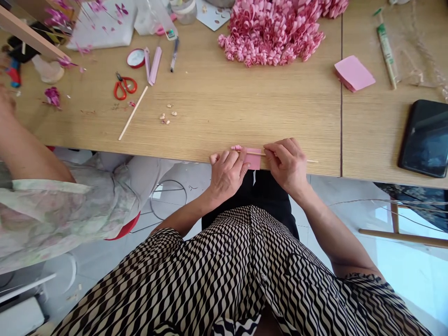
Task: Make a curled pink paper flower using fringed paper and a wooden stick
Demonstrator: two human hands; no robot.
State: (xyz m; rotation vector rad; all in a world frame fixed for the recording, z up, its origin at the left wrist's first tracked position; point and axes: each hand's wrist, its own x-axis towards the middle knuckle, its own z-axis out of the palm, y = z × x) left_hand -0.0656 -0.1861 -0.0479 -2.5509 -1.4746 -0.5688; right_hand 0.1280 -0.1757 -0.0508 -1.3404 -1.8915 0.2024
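Note:
At the table's front edge lies a small pink paper piece (254, 161), with a thin wooden stick (257, 153) across its upper part. My left hand (228, 173) presses the paper and the stick's left end, fingers bent over them. A curled pink bit (236, 147) shows just above those fingers. My right hand (287, 163) pinches the stick to the right of the paper, and the stick's tip sticks out past that hand. How the paper's top edge meets the stick is partly hidden by the fingers.
A heap of curled pink paper (273, 32) lies at the back. Red-handled scissors (125, 87), a second stick (133, 113), a tape roll (136, 58) and a pen (174, 55) are left. Rightward are stacked pink sheets (355, 73) and a dark tablet (425, 139). A co-worker's arm (28, 140) reaches in at left.

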